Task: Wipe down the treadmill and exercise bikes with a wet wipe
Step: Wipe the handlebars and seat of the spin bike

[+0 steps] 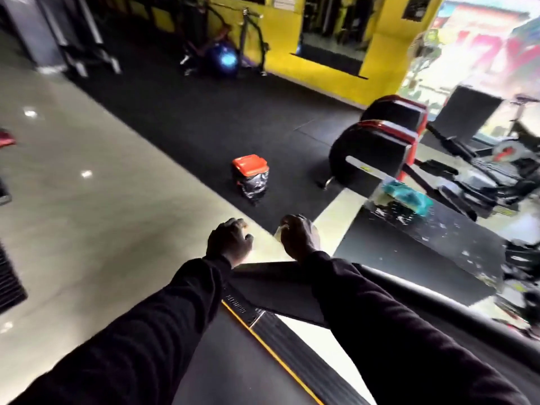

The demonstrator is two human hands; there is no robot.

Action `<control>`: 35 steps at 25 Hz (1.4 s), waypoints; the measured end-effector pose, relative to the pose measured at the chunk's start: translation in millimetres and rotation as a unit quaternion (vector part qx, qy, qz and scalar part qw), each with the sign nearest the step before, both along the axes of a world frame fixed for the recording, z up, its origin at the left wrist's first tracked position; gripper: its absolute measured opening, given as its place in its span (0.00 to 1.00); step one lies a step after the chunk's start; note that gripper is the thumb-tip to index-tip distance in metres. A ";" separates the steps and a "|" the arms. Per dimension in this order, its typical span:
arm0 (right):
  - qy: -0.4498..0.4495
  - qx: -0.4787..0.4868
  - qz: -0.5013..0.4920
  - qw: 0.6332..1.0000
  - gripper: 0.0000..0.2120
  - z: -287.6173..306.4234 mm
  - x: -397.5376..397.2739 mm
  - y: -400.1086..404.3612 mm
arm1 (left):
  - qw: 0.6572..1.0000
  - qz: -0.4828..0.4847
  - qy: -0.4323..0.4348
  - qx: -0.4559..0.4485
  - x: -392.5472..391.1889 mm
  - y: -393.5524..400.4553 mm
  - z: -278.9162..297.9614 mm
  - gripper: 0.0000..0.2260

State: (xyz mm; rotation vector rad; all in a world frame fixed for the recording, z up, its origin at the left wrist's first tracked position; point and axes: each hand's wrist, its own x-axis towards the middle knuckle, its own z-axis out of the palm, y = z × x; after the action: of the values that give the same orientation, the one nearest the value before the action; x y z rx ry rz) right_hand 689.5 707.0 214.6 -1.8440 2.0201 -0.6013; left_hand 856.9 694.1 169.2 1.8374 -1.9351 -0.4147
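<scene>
The right hand [299, 236], just right of centre, is curling its fingers around a pale wet wipe [278, 231], mostly hidden and only peeking out at the knuckles, so its long axis is impossible to tell. The left hand [229, 241] beside it is hanging loosely curled, holding nothing. Below them the treadmill [263, 340] is running toward the lower right, cut off by the frame; its lettering is unreadable.

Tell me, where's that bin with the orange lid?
In the head view, the bin stands on the black floor mat, middle of the picture, beyond both hands and left of the treadmill.
</scene>
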 end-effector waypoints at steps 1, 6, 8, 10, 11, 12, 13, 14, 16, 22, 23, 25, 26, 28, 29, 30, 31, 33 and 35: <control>0.002 0.010 0.020 1.000 0.11 -6.7 18.9 -17.8 | 1.000 0.019 0.001 0.007 21.1 -10.9 -3.6 0.16; -0.022 0.041 0.077 0.996 0.11 -28.8 95.7 -109.2 | 0.996 0.076 -0.009 0.045 94.5 -68.4 -18.1 0.16; -0.033 0.057 0.109 0.992 0.10 -33.3 125.7 -149.1 | 0.993 0.105 -0.021 0.045 120.5 -100.7 -19.7 0.15; -0.038 0.076 0.144 0.986 0.09 -29.9 154.8 -189.3 | 0.989 0.134 -0.039 0.052 145.6 -133.4 -14.3 0.16; -0.041 0.080 0.159 0.983 0.09 -27.9 167.1 -205.0 | 0.987 0.144 -0.045 0.052 155.4 -145.8 -11.2 0.16; -0.042 0.073 0.173 0.981 0.09 -25.8 178.0 -220.7 | 0.986 0.155 -0.046 0.044 164.7 -158.5 -9.1 0.16; -0.045 0.066 0.185 0.979 0.10 -24.8 192.0 -240.9 | 0.984 0.167 -0.046 0.035 178.3 -175.2 -7.1 0.16; -0.043 0.064 0.193 0.978 0.11 -24.0 205.3 -258.1 | 0.983 0.177 -0.043 0.032 192.7 -189.7 -5.6 0.16; -0.037 0.065 0.213 0.974 0.11 -22.5 235.4 -288.3 | 0.979 0.196 -0.042 0.035 222.0 -215.8 -6.5 0.16; -0.034 0.058 0.188 0.980 0.13 -35.6 324.7 -368.5 | 0.982 0.185 -0.033 0.028 303.7 -298.9 -17.0 0.15; -0.033 0.060 0.182 0.981 0.13 -38.7 340.3 -381.7 | 0.982 0.181 -0.034 0.030 317.8 -312.6 -18.8 0.15; -0.028 0.057 0.175 0.983 0.13 -46.2 365.5 -406.8 | 0.981 0.186 -0.023 0.038 345.2 -339.1 -26.1 0.15; -0.025 0.058 0.168 0.984 0.13 -49.2 374.7 -418.3 | 0.982 0.183 -0.023 0.043 355.9 -351.2 -29.9 0.15; -0.017 0.056 0.165 0.985 0.13 -54.2 387.2 -442.6 | 0.983 0.176 -0.021 0.041 367.8 -376.1 -35.2 0.15; -0.013 0.051 0.164 0.985 0.13 -58.6 391.1 -455.7 | 0.984 0.174 -0.019 0.037 372.1 -389.6 -38.4 0.15; -0.011 0.043 0.161 0.986 0.13 -64.5 396.8 -476.0 | 0.985 0.169 -0.022 0.027 379.3 -410.8 -42.7 0.15; -0.006 0.038 0.159 0.986 0.12 -72.8 399.9 -495.7 | 0.986 0.162 -0.027 0.023 385.4 -429.9 -48.1 0.15; -0.008 0.022 0.156 0.987 0.12 -96.9 404.7 -544.5 | 0.988 0.148 -0.037 0.017 396.3 -478.9 -62.5 0.15; -0.006 -0.003 0.155 0.988 0.11 -128.3 404.5 -591.8 | 0.990 0.134 -0.044 0.002 395.6 -534.9 -84.4 0.15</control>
State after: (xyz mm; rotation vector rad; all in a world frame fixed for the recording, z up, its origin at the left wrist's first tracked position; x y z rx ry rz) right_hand 1094.0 115.2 86.3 -2.0937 1.6755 -0.5262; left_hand 1252.6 159.2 84.8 2.1138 -1.7074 -0.2549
